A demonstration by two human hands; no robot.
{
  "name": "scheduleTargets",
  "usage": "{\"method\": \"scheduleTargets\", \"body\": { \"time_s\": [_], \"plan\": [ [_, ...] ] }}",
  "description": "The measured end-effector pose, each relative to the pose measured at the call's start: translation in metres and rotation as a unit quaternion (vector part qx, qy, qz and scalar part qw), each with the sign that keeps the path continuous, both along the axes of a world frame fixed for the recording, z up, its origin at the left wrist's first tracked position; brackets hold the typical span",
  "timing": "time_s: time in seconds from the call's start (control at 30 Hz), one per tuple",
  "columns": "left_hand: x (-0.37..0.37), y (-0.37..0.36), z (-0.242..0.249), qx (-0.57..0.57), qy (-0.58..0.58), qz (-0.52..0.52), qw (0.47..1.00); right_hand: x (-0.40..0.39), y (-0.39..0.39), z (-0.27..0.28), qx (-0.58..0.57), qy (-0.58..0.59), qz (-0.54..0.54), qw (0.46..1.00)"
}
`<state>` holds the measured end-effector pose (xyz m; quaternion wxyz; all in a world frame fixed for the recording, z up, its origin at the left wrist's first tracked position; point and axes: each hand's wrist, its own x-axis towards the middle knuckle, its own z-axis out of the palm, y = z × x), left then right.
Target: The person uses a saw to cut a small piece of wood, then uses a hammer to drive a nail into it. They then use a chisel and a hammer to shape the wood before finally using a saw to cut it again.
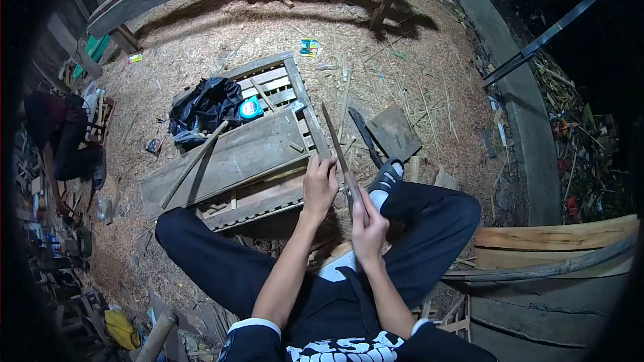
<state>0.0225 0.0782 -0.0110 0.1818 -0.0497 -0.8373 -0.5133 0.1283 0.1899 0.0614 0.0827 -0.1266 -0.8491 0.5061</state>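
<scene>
Right hand (369, 228) grips long thin brown strip (337, 141) near right edge of grey slatted wooden crate (297, 80); left hand (320, 186) curled, hold unclear. Advise steady wrists.

stick (335, 141) apparently right of bench (296, 82)

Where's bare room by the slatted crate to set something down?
Best: the grey plank, between the diagonal stick and the small wood scrap. Also the square board, right of the dark flat strip. Crowded: the slats behind the plank, with black bag and tape measure.
</scene>
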Motion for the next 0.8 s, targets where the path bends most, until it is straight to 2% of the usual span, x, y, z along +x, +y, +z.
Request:
{"method": "scheduleTargets", "body": {
  "time_s": [0.1, 0.13, 0.23, 0.27, 0.3, 0.37, 0.5, 0.53, 0.7, 0.8],
  "plan": [
    [-0.003, 0.005, -0.003, 0.020, -0.003, 0.022, 1.000, -0.012, -0.004, 0.003, -0.021, 0.066, 0.011, 0.998],
    [-0.003, 0.005, -0.004, 0.014, -0.012, 0.024, 1.000, -0.005, -0.001, 0.007, -0.030, 0.009, 0.017, 0.999],
    [-0.004, 0.003, 0.000, 0.006, 0.003, 0.023, 1.000, 0.011, 0.005, -0.006, -0.040, 0.056, 0.005, 0.998],
    [-0.002, 0.002, 0.000, -0.003, 0.001, 0.014, 1.000, 0.008, 0.008, -0.017, 0.012, 0.062, 0.007, 0.998],
    [0.003, 0.003, -0.002, -0.004, -0.005, 0.007, 1.000, 0.009, 0.006, -0.013, 0.011, 0.055, 0.000, 0.998],
    [0.000, 0.003, -0.004, 0.006, -0.003, 0.017, 1.000, 0.000, -0.002, -0.006, -0.056, -0.013, -0.039, 0.998],
    [-0.002, 0.004, 0.000, -0.003, -0.006, 0.022, 1.000, 0.008, 0.002, -0.006, -0.091, 0.035, -0.046, 0.994],
    [-0.002, 0.003, 0.001, -0.003, -0.007, 0.018, 1.000, 0.006, 0.004, -0.003, -0.057, 0.046, -0.030, 0.997],
    [-0.001, 0.003, 0.000, -0.016, -0.015, 0.022, 1.000, -0.002, 0.003, -0.010, -0.069, 0.071, -0.013, 0.995],
    [0.000, 0.003, 0.000, -0.013, -0.017, 0.017, 1.000, 0.001, 0.004, -0.013, -0.037, 0.088, 0.002, 0.995]
  ]
}}
